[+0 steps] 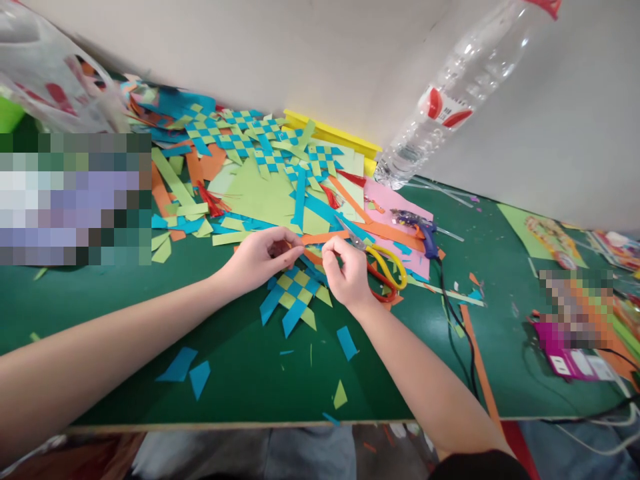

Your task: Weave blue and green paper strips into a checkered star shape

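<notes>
A small woven mat of blue and light-green paper strips [295, 293] lies on the green table [100, 313] in front of me. My left hand [260, 257] is closed in a pinch on the mat's upper edge, fingertips at a strip end. My right hand [346, 270] is curled and pinches the same edge from the right. The fingertips of both hands nearly meet above the mat. Scissors with yellow and red handles [383, 263] lie just right of my right hand, blades pointing up-left.
A heap of woven mats and loose paper strips [250, 167] fills the table behind my hands. A clear plastic bottle [450, 100] leans at the back right. A blue glue gun [423, 230] with a black cord lies right of the scissors. Paper offcuts [185, 370] scatter near the front edge.
</notes>
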The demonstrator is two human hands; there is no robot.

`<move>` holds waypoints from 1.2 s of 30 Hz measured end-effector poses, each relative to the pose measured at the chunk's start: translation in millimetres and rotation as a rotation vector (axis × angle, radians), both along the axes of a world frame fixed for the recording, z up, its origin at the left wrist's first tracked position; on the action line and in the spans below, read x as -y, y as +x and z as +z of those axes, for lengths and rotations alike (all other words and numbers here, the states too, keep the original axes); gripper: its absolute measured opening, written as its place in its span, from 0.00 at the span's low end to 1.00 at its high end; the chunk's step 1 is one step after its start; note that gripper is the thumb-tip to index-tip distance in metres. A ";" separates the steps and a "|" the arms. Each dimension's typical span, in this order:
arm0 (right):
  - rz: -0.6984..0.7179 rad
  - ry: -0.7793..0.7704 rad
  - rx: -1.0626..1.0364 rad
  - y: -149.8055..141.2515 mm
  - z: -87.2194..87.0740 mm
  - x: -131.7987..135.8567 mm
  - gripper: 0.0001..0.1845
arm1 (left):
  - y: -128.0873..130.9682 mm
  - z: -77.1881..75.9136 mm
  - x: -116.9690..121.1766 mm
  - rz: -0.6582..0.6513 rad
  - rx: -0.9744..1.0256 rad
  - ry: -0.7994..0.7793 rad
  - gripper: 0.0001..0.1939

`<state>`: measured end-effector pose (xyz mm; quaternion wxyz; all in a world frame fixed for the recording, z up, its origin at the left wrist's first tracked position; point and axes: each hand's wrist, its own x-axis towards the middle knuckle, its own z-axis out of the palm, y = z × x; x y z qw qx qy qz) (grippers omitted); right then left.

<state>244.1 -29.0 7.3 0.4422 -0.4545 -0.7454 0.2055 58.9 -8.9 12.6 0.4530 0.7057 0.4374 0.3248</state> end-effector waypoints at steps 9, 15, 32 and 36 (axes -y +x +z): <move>-0.117 0.212 0.393 13.3 -6.2 -5.4 0.11 | -10.2 12.8 7.4 -0.116 -0.459 0.582 0.09; -0.130 0.232 0.467 29.7 -12.0 0.5 0.13 | -18.5 9.5 10.9 -0.219 -0.761 0.812 0.14; -0.114 0.222 0.420 29.6 -6.2 5.7 0.10 | -24.6 -8.1 4.9 -0.222 -0.598 0.615 0.12; 0.088 0.232 0.457 26.3 -2.8 10.1 0.12 | -24.3 -8.6 3.1 -0.237 -0.581 0.580 0.13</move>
